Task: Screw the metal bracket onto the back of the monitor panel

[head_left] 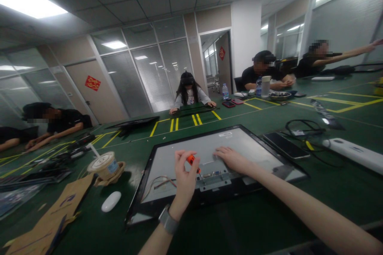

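Observation:
A flat display panel [173,150] with a black frame lies back side up on the green table before me. My left hand [184,177] is closed around an orange-handled screwdriver [191,160]. Its shaft points down at a metal bracket [217,185] along the panel's near edge, where connectors show; whether the tip touches a screw I cannot make out. My right hand [235,161] rests on the panel's back, fingers stretched out, just beyond the bracket. Loose thin wires [158,183] lie on the panel to the left of my left hand.
Left of the panel are a lidded cup [103,166] with a straw, a white oval case [111,201] and a flattened paper bag [56,215]. On the right lie a phone [286,145], black cables [303,127] and a long white device [359,154]. Several people sit around the table.

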Tool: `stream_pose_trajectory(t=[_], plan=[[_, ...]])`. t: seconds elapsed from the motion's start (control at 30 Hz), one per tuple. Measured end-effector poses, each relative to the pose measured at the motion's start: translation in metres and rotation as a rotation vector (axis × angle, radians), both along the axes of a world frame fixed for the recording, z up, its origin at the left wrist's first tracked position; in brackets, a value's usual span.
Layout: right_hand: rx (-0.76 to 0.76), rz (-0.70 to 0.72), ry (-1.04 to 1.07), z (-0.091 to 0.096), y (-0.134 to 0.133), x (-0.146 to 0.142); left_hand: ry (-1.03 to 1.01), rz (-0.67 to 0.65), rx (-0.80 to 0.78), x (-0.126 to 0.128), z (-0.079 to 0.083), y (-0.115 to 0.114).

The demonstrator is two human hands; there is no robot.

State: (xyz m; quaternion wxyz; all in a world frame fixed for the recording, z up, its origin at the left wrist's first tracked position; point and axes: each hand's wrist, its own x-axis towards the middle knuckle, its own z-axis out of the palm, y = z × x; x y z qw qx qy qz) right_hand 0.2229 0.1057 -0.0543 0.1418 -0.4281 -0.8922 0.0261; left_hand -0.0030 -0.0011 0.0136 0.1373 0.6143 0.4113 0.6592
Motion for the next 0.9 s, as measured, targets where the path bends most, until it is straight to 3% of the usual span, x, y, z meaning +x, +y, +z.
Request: stream_pose_trajectory(t=[0.27, 0.9], plan=[[-0.002, 0.004, 0.002, 0.0066, -0.0058, -0.0005, -0.106, -0.079, -0.071, 0.0021, -0.0036, -0.0011], [0.011, 0.003, -0.011, 0.0009, -0.0007, 0.0001, 0.052, 0.059, 0.052, -0.0009, 0.001, -0.004]])
